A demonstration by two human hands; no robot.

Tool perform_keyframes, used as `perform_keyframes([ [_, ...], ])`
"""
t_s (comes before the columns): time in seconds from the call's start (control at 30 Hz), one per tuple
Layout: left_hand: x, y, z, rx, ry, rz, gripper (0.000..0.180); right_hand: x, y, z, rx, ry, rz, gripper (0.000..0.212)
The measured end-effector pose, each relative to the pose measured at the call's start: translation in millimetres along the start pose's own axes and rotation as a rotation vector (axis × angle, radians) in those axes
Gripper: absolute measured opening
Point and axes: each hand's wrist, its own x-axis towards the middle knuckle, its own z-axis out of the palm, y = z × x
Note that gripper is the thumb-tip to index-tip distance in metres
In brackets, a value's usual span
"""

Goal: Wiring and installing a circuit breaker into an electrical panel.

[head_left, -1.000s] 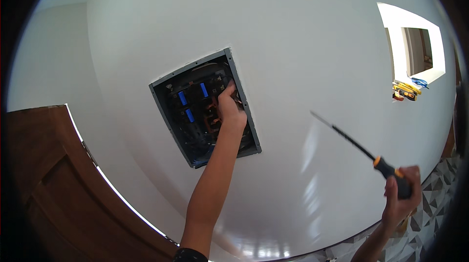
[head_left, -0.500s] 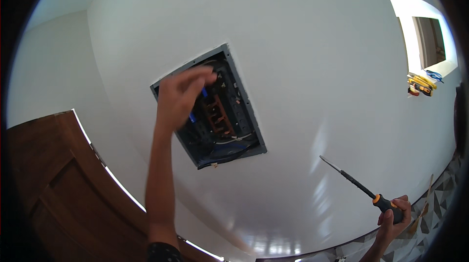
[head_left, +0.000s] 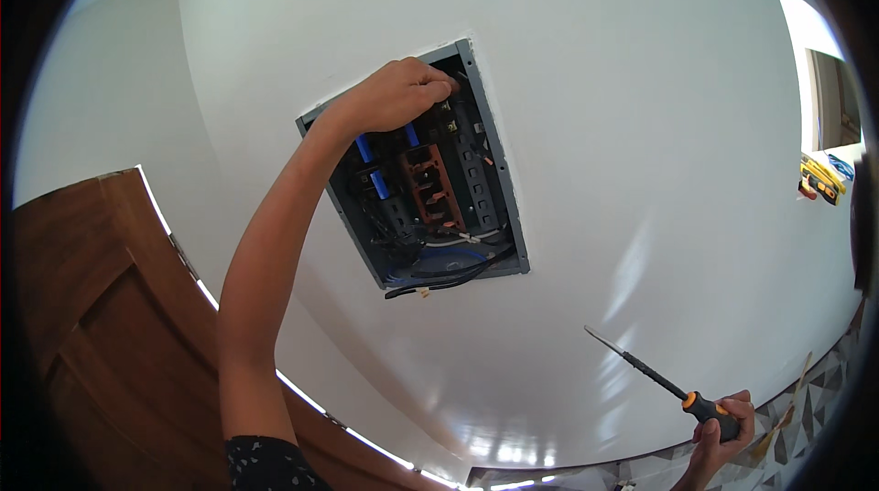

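A grey electrical panel box (head_left: 501, 147) without a cover sits recessed in the white wall. Inside it are a reddish-brown busbar block (head_left: 428, 187), blue-marked circuit breakers (head_left: 379, 184) at its left, and black, blue and white wires (head_left: 462, 276) along the bottom. My left hand (head_left: 394, 95) reaches across the box's upper part, its fingers pinched together close to the top right inside corner. What they grip, if anything, is hidden. Low at the right, my right hand (head_left: 728, 422) holds a screwdriver (head_left: 700, 404) by its black and orange handle, the shaft pointing up and left, away from the box.
A brown wooden door (head_left: 119, 308) stands at the left. Far right, yellow-handled tools (head_left: 822, 181) and a coil of blue wire (head_left: 841, 166) lie on the ledge of a wall opening (head_left: 835, 102). A patterned tile floor (head_left: 810, 409) shows at the lower right.
My left hand has gone from a blurred, looser pose over the box to a pinch at its upper right corner. The view has shifted; the screwdriver stays in my right hand.
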Motion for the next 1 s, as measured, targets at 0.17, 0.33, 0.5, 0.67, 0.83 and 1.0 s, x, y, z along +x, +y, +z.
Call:
perform_keyframes([
  [0.17, -2.5, -8.7, 9.1, -0.137, 0.016, 0.022, 0.043, -6.1, 3.1, -4.1, 0.011, -0.080, -0.041, 0.039],
  [0.33, 5.0, -9.5, 19.7, -0.061, 0.032, 0.041, 0.043, -2.7, -6.7, 15.2, 0.117, -0.191, -0.182, 0.027],
  [0.5, 8.3, -2.6, 21.6, 0.114, 0.085, 0.155, 0.042, -11.2, -12.0, 26.1, -0.019, -0.157, -0.098, 0.038],
  [0.67, 6.8, 2.6, 23.6, -0.108, 0.110, -0.020, 0.044, -15.1, -0.9, 30.2, -0.120, -0.071, -0.085, 0.052],
  [0.83, 10.5, 5.9, 28.2, 0.121, 0.055, -0.230, 0.039, -25.3, -10.9, 43.4, -0.099, -0.092, 0.035, 0.053],
  [1.0, 15.6, -11.5, 43.0, 0.186, 0.313, -0.034, 0.030, -27.2, 3.2, 36.0, -0.115, -0.110, -0.013, 0.055],
])
